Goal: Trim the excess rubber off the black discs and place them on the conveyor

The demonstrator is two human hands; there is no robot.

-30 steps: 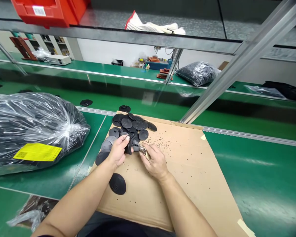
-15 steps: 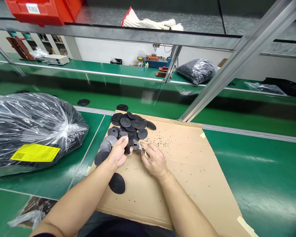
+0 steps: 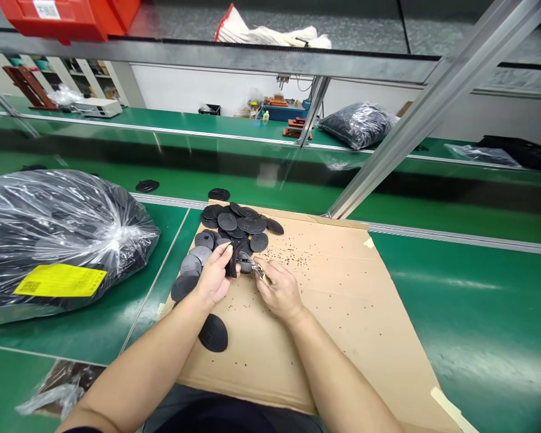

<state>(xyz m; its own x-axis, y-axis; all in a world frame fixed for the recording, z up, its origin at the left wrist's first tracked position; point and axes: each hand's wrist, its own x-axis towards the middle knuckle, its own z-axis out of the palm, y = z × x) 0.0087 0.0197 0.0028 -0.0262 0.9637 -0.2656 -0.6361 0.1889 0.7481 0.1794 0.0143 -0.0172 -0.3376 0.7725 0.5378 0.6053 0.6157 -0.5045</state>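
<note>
Black piece (image 3: 235, 260), curved, pinched in left hand (image 3: 214, 279); metal tool (image 3: 258, 270), gripped in right hand (image 3: 280, 290); black discs (image 3: 251, 225), piled, cardboard's (image 3: 342, 313) far left.

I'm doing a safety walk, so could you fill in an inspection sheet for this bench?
Surface: cardboard sheet on a green table.
Work pieces: pile of black discs toward the cardboard's far left corner; lone disc nearer the person.
Clutter: dark specks scattered over the cardboard.
Hands: left hand holds a bent black piece; right hand grips a metal tool pointed at it, contact unclear.
Cables: thin cord near the back wall.
Surroundings: tied plastic bag at left; red bin and white glove above.
</note>
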